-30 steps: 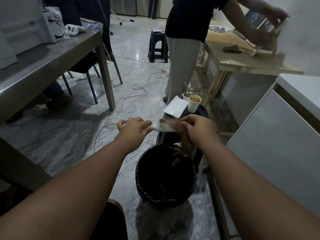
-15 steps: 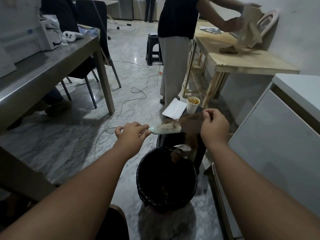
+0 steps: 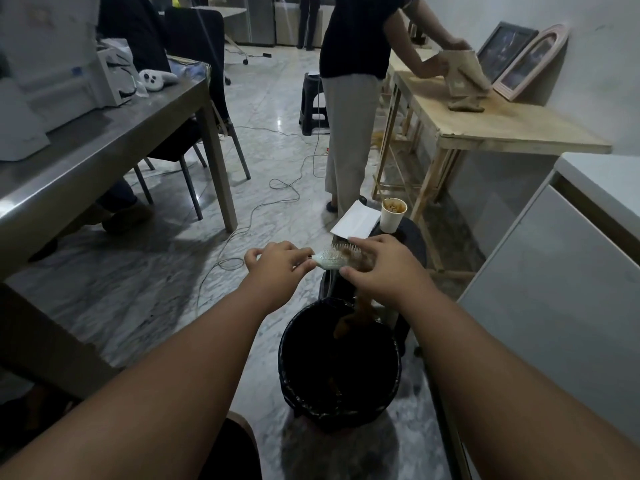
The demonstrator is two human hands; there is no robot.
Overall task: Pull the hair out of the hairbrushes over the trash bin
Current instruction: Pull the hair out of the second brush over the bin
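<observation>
1. Pinched the handle of the pale hairbrush (image 3: 329, 260) in the left grip (image 3: 277, 263), fingers curled round it and knuckles up.
2. Clenched the right grip (image 3: 381, 268) over the far end of the brush head, fingertips across the bristles and thumb beneath, grasping a tuft of brown hair (image 3: 350, 253) caught there.
3. Held the hairbrush roughly level between both grips, bristles upward, above the far rim of the trash bin (image 3: 288, 362).
4. Let a strand of the brown hair hang from under the right grip down to the mouth of the trash bin, a round bin with a black liner standing on the marble floor (image 3: 166, 289); could not tell what lay in its dark inside.
5. Found just behind the bin a black stool (image 3: 414, 237) bearing a paper cup (image 3: 393, 216) and a white folded sheet (image 3: 353, 221), side by side.
6. Noted to the left a steel counter (image 3: 104, 143) carrying white boxes (image 3: 59, 74) and a white controller (image 3: 156, 79), with chairs tucked beneath.
7. Noted close on the right a white cabinet (image 3: 554, 306), and farther off a wooden counter (image 3: 502, 126) with another person (image 3: 349, 98) standing at it, both hands on a beige piece.
8. Saw two framed pictures (image 3: 526, 60) leaned against the wall at the back of that wooden counter.
9. Saw loose cables (image 3: 284, 188) trailing over the marble floor, and a small black step stool (image 3: 313, 102) beyond them.
</observation>
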